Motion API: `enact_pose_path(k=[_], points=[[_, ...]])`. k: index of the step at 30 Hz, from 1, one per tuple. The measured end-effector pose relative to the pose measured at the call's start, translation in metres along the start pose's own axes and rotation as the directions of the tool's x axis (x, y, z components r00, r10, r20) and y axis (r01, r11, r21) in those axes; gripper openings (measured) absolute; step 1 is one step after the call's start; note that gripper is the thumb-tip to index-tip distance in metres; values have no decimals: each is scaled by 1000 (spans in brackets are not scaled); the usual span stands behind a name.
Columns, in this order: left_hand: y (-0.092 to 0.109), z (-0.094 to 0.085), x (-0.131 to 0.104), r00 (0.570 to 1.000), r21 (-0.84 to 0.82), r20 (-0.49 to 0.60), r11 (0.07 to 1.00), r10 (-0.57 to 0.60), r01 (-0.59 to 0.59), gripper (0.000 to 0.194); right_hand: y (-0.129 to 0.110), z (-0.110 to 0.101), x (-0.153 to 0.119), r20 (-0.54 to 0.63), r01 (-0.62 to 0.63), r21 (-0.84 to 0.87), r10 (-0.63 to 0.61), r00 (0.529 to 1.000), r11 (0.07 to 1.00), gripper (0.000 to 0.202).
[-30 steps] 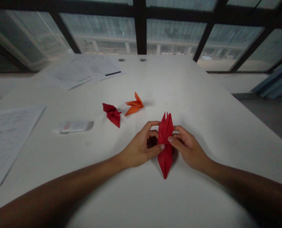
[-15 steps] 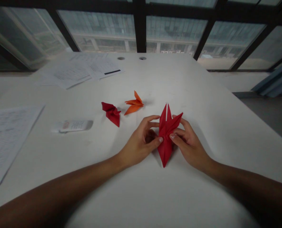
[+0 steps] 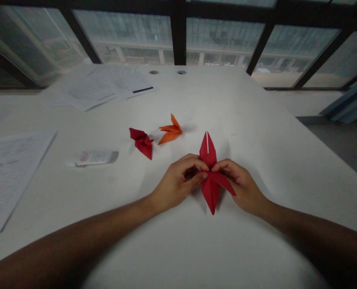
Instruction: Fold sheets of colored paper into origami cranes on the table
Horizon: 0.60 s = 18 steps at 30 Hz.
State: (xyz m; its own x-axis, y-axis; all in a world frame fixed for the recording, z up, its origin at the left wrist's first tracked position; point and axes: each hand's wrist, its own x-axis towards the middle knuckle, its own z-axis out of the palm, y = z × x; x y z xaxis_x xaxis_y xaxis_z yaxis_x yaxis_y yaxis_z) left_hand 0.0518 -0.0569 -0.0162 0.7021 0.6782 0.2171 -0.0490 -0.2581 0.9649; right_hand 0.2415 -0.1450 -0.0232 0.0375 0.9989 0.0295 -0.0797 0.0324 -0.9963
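Observation:
A red folded paper (image 3: 211, 194) is held between both hands, just above or on the white table. Its split tips point away from me, and one pointed end points toward me. A pointed flap hangs over to the right, past my right fingers. My left hand (image 3: 182, 176) pinches the paper's middle from the left, thumb and fingertips closed. From the right, my right hand (image 3: 241, 180) grips it near the centre crease; its thumb is mostly hidden behind the flap.
On the white table (image 3: 172, 249) lie a smaller red origami piece (image 3: 142, 142) and an orange one (image 3: 171, 130). A white-and-grey packet (image 3: 95, 158) is at the left. Printed sheets (image 3: 12, 172) lie near the left edge, more papers (image 3: 96, 88) at the far left. Windows stand beyond.
The flap that pointed up and right now folds down toward the lower right. My right fingers have moved on top near the centre, and my left fingertips have closed over the middle.

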Motion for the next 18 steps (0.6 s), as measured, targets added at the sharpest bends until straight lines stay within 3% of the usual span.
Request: enact_pose_path(k=[7, 12, 18], points=[[6, -4, -6, 992, -186, 127, 982, -15, 38, 34, 4, -6, -3, 53, 38, 20, -39, 998, 999, 14], [5, -1, -4, 997, -220, 65, 973, -51, 64, 31, 2, -3, -3, -3, 25, -41, -26, 1000, 999, 12], [5, 3, -1, 995, -321, 12, 942, -101, 100, 56, 2, 4, 1, -27, 29, 117, -26, 999, 993, 39]])
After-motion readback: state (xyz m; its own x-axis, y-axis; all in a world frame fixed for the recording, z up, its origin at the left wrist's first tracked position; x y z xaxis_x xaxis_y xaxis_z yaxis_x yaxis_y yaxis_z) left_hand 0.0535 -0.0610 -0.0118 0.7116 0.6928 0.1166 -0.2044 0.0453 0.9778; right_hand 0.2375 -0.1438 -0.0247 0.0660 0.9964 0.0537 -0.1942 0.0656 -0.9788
